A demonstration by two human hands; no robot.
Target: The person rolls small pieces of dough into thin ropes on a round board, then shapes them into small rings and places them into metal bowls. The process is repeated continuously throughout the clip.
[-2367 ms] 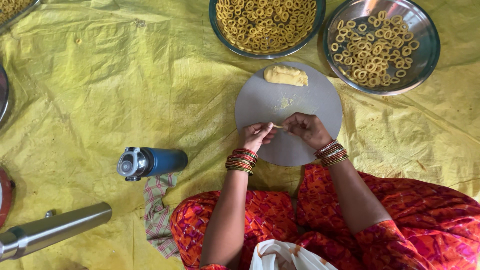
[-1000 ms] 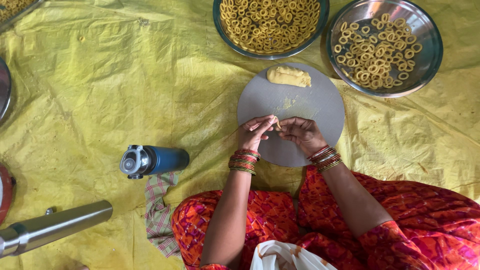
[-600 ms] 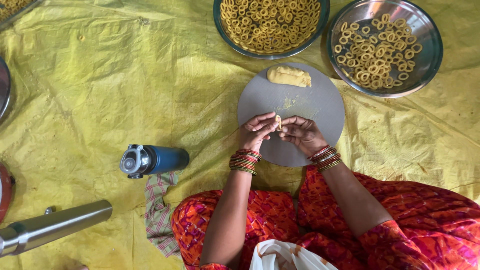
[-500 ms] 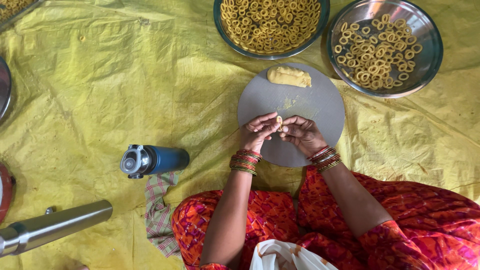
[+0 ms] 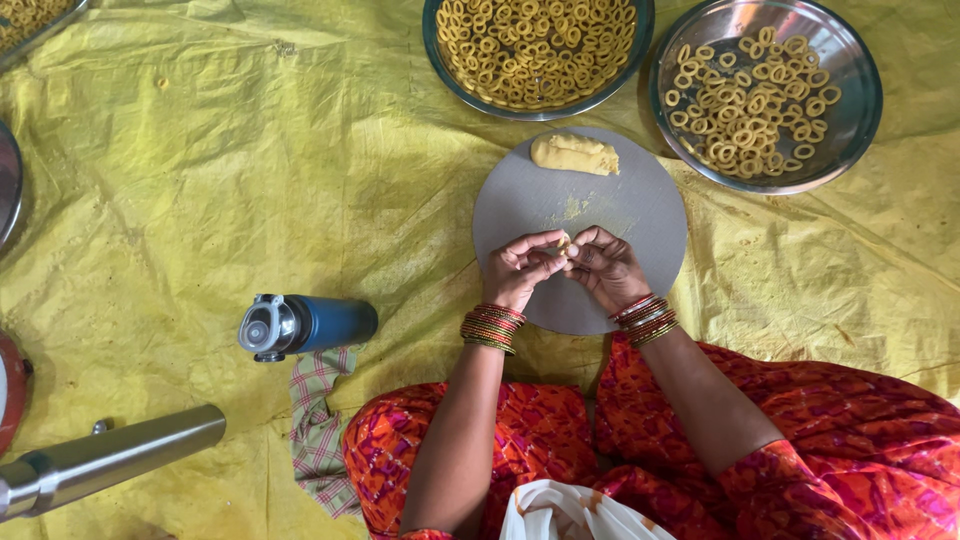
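Dough piece [image 5: 563, 243]: small, pale yellow, pinched between the fingertips of both hands, held just above the near half of the round grey board [image 5: 640, 215]; mostly hidden by the fingers, so its shape cannot be told.

Left hand [image 5: 522, 268]: fingers curled narrow, tips closed on the left side of the dough piece. Stacked red, green and gold bangles [image 5: 492, 326] are worn at the wrist.

Right hand [image 5: 603, 265]: fingers bent inward, tips closed on the right side of the same piece, touching the left fingertips. Similar bangles are worn at the wrist.

Dough lump [image 5: 574, 154]: larger, oblong, laid at the far edge of the board, well apart from the hands. A faint yellow smear is seen between it and the hands.

Bowl [image 5: 538, 48]: round, filled with small yellow rings, set beyond the board.

Steel plate [image 5: 848, 120]: round, partly covered with the same rings, set just beside the bowl to the right.

Blue bottle [image 5: 305, 325]: laid on its side to the left of the left wrist.

Checked cloth [image 5: 318, 425]: laid below the bottle.

Steel cylinder [image 5: 105, 462]: laid at the lower left.

Yellow sheet [image 5: 200, 180]: creased, spread beneath everything.
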